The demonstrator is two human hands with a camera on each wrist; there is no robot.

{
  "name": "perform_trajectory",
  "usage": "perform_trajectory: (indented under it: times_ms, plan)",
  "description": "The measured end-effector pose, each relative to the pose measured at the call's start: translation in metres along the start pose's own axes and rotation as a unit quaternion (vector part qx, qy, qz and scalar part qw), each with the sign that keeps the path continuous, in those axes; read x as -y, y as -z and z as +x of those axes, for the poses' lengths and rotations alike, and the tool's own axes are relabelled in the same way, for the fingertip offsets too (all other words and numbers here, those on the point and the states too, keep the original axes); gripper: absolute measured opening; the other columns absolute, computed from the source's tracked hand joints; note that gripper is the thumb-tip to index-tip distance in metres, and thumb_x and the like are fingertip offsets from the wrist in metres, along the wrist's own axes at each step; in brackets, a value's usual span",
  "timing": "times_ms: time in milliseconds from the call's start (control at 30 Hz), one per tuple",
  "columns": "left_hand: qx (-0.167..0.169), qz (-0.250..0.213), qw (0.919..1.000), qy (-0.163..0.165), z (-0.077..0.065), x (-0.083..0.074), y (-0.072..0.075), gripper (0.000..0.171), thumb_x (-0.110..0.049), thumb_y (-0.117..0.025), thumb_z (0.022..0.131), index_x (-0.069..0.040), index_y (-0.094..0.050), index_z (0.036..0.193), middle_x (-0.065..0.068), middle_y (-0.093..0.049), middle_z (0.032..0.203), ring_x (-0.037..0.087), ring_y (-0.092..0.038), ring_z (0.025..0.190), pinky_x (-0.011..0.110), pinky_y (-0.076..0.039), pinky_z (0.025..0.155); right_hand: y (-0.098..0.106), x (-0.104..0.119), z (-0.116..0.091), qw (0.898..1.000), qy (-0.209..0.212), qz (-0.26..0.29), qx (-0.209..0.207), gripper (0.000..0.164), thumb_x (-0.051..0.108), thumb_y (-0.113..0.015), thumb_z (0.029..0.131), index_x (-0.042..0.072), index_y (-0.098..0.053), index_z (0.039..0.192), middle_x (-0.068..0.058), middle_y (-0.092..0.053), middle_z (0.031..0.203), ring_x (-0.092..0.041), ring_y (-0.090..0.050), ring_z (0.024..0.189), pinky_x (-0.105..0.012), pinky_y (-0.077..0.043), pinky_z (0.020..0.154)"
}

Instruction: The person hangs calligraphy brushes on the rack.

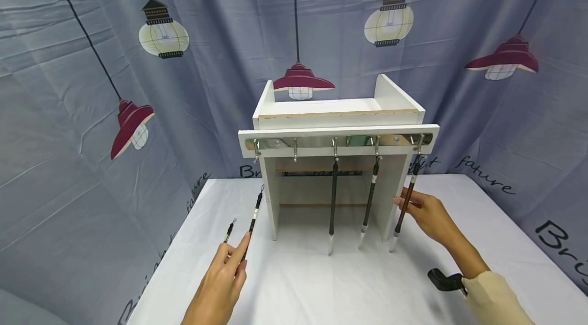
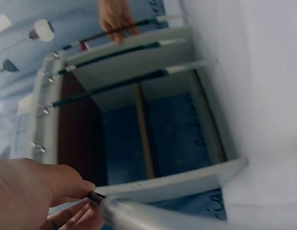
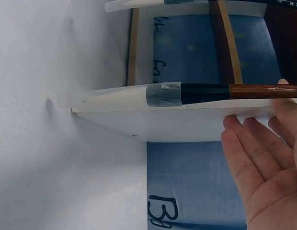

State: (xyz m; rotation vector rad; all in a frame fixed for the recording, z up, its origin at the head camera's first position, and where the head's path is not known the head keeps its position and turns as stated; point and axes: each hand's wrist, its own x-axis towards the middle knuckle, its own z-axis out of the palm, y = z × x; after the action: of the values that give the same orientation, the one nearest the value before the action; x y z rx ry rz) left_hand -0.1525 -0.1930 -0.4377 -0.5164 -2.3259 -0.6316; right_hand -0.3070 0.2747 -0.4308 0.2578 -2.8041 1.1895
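Observation:
In the head view my left hand (image 1: 220,276) grips a dark calligraphy brush (image 1: 255,210), index finger stretched along its handle and loop end upward. The brush's clear-capped tip (image 2: 134,213) points away from the hand in the left wrist view. Another brush (image 1: 229,230) shows left of that hand, its lower part hidden. My right hand (image 1: 427,213) is at a brown-handled brush (image 1: 406,202) hanging from the rightmost hook; its fingers are fairly straight and one fingertip reaches behind the handle. Two dark brushes, a middle one (image 1: 333,197) and a right one (image 1: 369,197), hang beside it.
A white shelf unit (image 1: 271,202) stands on the white-covered table (image 1: 312,284). Across its front runs a rail (image 1: 317,150) with several metal hooks; the two leftmost carry no brush. A printed curtain (image 1: 220,85) hangs behind. A black wrist mount (image 1: 445,280) juts from the right sleeve.

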Motion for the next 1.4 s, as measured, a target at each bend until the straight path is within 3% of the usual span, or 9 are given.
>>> perform_trajectory:
  times_ms: [133,233,433,567,800,1067,1400]
  plan:
    - [-0.032,-0.021,0.9983,-0.043,0.006,-0.011,0.003,0.04,-0.013,-0.055,0.11,-0.006,-0.059,0.15,-0.005,-0.051,0.097,-0.003,-0.048,0.077,0.005,-0.036,0.061,0.0,0.0,0.0,1.0,0.005,0.001,-0.003,0.066,0.045,-0.06,0.108,-0.009,-0.057,0.145,-0.034,-0.05,0.152,-0.056,-0.057,0.131,-0.073,-0.048,0.103]
    - [-0.044,-0.031,0.9965,-0.064,0.013,-0.018,0.003,0.049,-0.031,-0.035,0.115,-0.006,-0.058,0.151,-0.004,-0.052,0.097,0.0,-0.048,0.078,0.005,-0.038,0.065,0.0,-0.001,0.0,1.0,0.008,-0.001,-0.006,0.065,0.044,-0.06,0.108,-0.009,-0.057,0.145,-0.033,-0.049,0.153,-0.056,-0.058,0.13,-0.073,-0.048,0.103]
    - [-0.029,-0.05,0.9968,-0.055,0.025,-0.029,0.004,0.043,-0.016,-0.051,0.112,-0.009,-0.054,0.155,-0.002,-0.054,0.099,0.001,-0.049,0.079,0.005,-0.038,0.065,-0.001,-0.001,0.0,1.0,0.005,0.001,-0.006,0.066,0.046,-0.06,0.107,-0.009,-0.059,0.143,-0.033,-0.048,0.155,-0.056,-0.057,0.132,-0.072,-0.048,0.104]
    - [-0.015,-0.073,0.9961,-0.047,0.03,-0.035,0.002,0.045,-0.014,-0.051,0.112,-0.011,-0.052,0.156,-0.002,-0.053,0.101,0.0,-0.048,0.079,0.004,-0.037,0.062,-0.001,-0.001,0.001,1.0,0.009,0.0,-0.008,0.065,0.045,-0.06,0.107,-0.008,-0.059,0.143,-0.032,-0.047,0.155,-0.056,-0.057,0.132,-0.072,-0.048,0.104]
    - [0.0,-0.067,0.9977,-0.015,0.04,-0.046,-0.002,0.066,0.006,-0.07,0.095,-0.013,-0.053,0.156,-0.003,-0.052,0.101,-0.002,-0.047,0.079,0.007,-0.039,0.061,-0.001,-0.001,0.001,1.0,0.009,0.001,-0.008,0.065,0.045,-0.06,0.108,-0.008,-0.058,0.144,-0.032,-0.048,0.155,-0.056,-0.056,0.132,-0.072,-0.047,0.105]
    - [-0.013,-0.089,0.9955,-0.029,0.046,-0.047,-0.006,0.062,0.004,-0.066,0.099,-0.014,-0.052,0.157,-0.002,-0.052,0.101,0.001,-0.048,0.076,0.006,-0.037,0.06,-0.001,-0.001,0.001,1.0,0.006,-0.003,-0.012,0.064,0.044,-0.06,0.108,-0.009,-0.06,0.142,-0.032,-0.047,0.155,-0.056,-0.057,0.131,-0.071,-0.049,0.104]
    - [-0.008,-0.11,0.9938,-0.012,0.049,-0.049,-0.007,0.065,0.008,-0.068,0.097,-0.015,-0.053,0.156,0.0,-0.052,0.101,-0.002,-0.05,0.079,0.008,-0.04,0.06,-0.001,0.0,0.001,1.0,0.002,-0.004,-0.012,0.066,0.046,-0.06,0.107,-0.009,-0.058,0.144,-0.032,-0.046,0.156,-0.056,-0.056,0.133,-0.071,-0.048,0.105]
